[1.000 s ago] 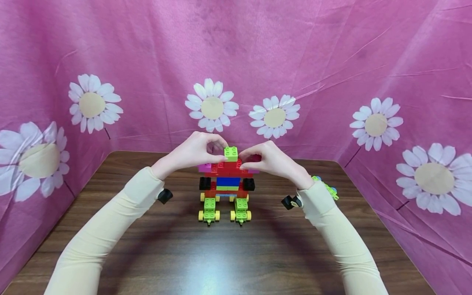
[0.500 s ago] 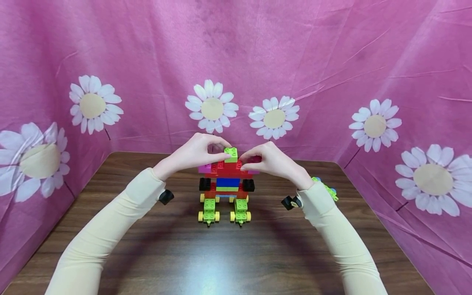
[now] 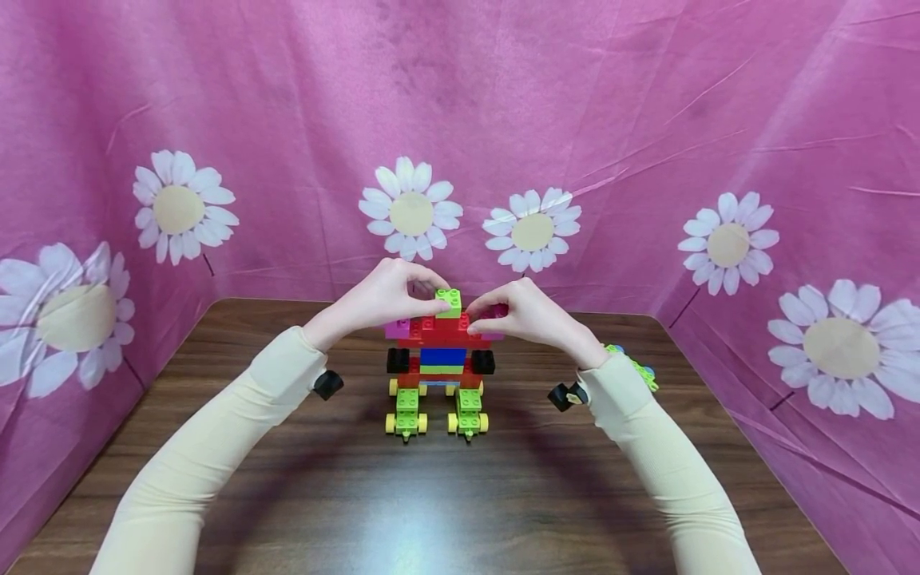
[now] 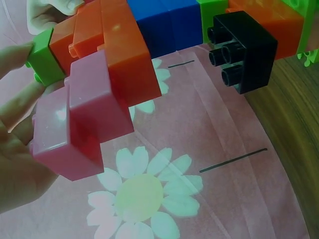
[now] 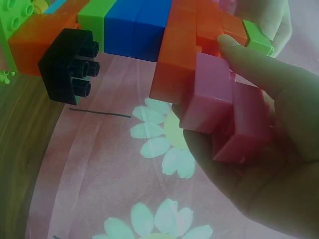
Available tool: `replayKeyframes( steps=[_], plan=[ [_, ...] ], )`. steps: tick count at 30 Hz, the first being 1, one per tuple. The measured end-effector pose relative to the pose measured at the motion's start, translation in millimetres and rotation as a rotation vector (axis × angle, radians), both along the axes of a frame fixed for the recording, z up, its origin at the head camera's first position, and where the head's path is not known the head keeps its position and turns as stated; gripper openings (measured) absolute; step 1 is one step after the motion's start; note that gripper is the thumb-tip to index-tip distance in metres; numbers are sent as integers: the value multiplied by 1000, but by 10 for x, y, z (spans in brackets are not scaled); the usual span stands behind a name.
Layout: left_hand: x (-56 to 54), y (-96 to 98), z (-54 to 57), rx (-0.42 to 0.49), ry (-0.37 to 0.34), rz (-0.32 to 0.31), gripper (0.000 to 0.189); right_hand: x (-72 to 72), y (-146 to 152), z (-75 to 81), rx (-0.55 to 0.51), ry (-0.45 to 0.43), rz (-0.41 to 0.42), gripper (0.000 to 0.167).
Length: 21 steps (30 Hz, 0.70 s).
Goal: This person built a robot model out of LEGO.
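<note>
A figure of toy building bricks stands on the wooden table in the head view. Its body has red bricks (image 3: 440,339), blue bricks (image 3: 442,357) and black side bricks (image 3: 398,361); its feet are lime-green wheeled pieces (image 3: 406,411). On top sits a lime-green brick (image 3: 449,302), pinched by my left hand (image 3: 377,295) with the thumb across its front. My right hand (image 3: 535,315) grips the red upper part from the right. In the right wrist view its thumb (image 5: 249,59) touches a red brick, beside pink bricks (image 5: 212,92); fingers pass behind the figure.
Another lime-green piece with blue parts (image 3: 636,367) lies on the table (image 3: 323,495), partly behind the right sleeve (image 3: 632,399). A pink cloth (image 3: 460,96) printed with daisies encloses the back and sides.
The left thumb has slid a little rightward over the front of the top green brick. The right hand keeps nearly the same place, and the figure stands where it was.
</note>
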<state>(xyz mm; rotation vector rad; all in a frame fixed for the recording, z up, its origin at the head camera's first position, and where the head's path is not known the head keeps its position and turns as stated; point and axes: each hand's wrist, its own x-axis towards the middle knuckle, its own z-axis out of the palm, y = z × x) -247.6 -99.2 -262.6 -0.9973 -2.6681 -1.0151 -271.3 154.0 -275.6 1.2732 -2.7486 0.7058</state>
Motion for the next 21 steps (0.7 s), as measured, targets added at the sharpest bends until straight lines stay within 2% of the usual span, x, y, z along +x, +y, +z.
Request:
replayKeyframes(
  steps=[10,18,21],
  plan=[
    [-25,20,-25,25,-12,1,31,-10,5,0,-3,4,-2,25],
    [-23,20,1,-20,-32,10,32,-12,-3,-11,-5,-4,4,25],
    [-8,27,6,-32,-15,14,32,-7,-6,-4,0,-4,5,24]
  ],
)
